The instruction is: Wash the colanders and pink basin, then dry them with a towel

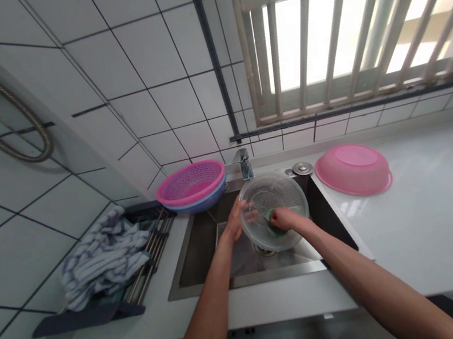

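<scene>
A clear plastic colander (288, 189) is held tilted above the sink, its inside facing me. My left hand (238, 218) grips its left edge, with the fingers showing through the clear plastic from behind. Inside the colander my right hand (283, 219) is closed on a green scouring pad (271, 223) and presses it against the perforated bottom. Only the edges of the pad show around the fingers. Beneath the colander, the sink's drain (264, 250) is partly covered from view.
The steel sink (189, 259) has a faucet (244, 163) behind it. A pink basket (189, 182) nested in a blue basin (209, 200) rests at its back left corner. An upturned pink basin (354, 168) and a drain plug (302, 168) lie right; a striped cloth (102, 259) lies left.
</scene>
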Available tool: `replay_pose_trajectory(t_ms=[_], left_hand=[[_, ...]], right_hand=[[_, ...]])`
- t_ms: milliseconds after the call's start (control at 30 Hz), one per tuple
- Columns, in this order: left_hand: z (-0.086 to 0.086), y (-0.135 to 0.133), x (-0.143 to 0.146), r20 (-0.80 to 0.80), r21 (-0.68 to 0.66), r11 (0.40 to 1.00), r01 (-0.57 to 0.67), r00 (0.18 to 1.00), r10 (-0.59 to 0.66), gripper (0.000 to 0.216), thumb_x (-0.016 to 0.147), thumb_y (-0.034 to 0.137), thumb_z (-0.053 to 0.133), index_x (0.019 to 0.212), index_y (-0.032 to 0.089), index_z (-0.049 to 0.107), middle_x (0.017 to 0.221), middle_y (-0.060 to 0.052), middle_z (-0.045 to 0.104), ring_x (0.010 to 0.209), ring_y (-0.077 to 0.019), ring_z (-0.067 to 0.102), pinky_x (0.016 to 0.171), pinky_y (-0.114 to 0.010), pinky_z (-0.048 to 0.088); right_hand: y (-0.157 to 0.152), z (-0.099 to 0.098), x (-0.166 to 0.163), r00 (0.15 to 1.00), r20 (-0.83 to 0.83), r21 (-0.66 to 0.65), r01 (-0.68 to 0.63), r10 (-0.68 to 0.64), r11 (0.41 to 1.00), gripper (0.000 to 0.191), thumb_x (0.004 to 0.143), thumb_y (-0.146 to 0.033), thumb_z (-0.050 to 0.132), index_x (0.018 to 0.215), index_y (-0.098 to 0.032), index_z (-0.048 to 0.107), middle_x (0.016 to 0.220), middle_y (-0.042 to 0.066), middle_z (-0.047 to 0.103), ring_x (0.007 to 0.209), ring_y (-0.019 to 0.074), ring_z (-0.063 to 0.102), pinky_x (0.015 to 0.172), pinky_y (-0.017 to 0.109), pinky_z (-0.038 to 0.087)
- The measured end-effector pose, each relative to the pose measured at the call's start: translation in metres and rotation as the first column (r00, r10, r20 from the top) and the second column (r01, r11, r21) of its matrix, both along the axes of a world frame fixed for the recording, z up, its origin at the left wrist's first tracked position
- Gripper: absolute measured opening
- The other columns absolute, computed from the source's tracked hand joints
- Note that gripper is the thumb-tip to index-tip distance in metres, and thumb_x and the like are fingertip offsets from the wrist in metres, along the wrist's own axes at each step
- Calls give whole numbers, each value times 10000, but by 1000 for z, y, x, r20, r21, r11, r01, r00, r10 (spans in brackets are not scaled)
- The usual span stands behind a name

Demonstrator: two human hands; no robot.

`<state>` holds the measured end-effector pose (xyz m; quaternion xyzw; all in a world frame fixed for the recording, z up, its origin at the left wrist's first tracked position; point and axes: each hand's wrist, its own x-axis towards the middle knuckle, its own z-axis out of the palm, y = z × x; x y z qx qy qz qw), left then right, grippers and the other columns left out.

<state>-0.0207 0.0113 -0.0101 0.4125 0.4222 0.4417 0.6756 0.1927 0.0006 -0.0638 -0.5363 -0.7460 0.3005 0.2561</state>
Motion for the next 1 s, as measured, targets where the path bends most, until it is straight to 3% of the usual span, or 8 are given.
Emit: replay_pose_trajectory(t_ms=[100,233,400,567,667,733,900,1000], left_hand=[[1,-1,-4,14,-30,998,54,998,-54,678,909,477,654,1512,229,469,1262,-158,706,913,-256,755,758,-359,594],[-3,-7,1,33,-72,983,171,985,-169,624,918,475,640,1454,174,536,1237,-184,721,922,-288,753,770,-398,603],[-10,-10,14,33,-18,986,165,986,-164,538,894,418,687,1365,161,632,1080,-127,769,855,-263,735,752,-358,588],[-6,-2,12,91,7,999,46,995,-46,553,914,422,645,1396,155,602,1107,-133,766,902,-269,744,784,-351,587],[0,2,4,81,-23,1000,-20,996,22,578,923,422,633,1446,193,544,1180,-141,741,885,-259,755,751,-355,596],[4,2,-2,91,-27,999,-23,996,25,605,933,435,615,1487,220,500,1203,-142,731,889,-262,760,756,-375,605],[7,-5,-7,92,-58,992,111,990,-105,652,949,450,597,1538,210,457,1219,-170,726,901,-280,764,755,-394,611],[1,-9,-1,79,-81,979,185,981,-178,624,954,438,606,1512,181,497,1198,-179,736,902,-290,762,750,-394,607]], right_hand=[[4,10,11,986,51,50,157,-159,986,56,837,-166,671,782,-168,685,775,107,690,706,209,597,709,323,426],[1,32,12,946,114,212,275,-303,938,217,961,-278,606,1115,-132,655,1086,155,686,930,238,621,836,318,436],[-10,49,-9,999,25,296,-28,21,955,41,880,-162,632,905,-168,664,941,64,683,862,188,586,796,259,413],[-17,40,-22,961,63,81,-275,271,958,136,747,-54,614,783,-179,657,734,-27,643,639,116,498,616,216,336],[-13,30,-12,963,206,-97,-156,173,983,163,694,-44,668,780,-182,681,710,-24,665,619,120,530,582,221,315],[-7,26,-1,962,266,-110,-23,52,994,165,714,-43,668,817,-169,696,772,22,708,663,146,580,594,235,323],[5,29,17,950,248,42,185,-190,982,262,871,-54,545,1088,-128,672,1053,145,729,901,209,651,726,262,391],[5,35,14,977,81,206,175,-195,963,241,890,-108,595,1119,-143,660,1115,135,706,971,213,635,835,275,432]])
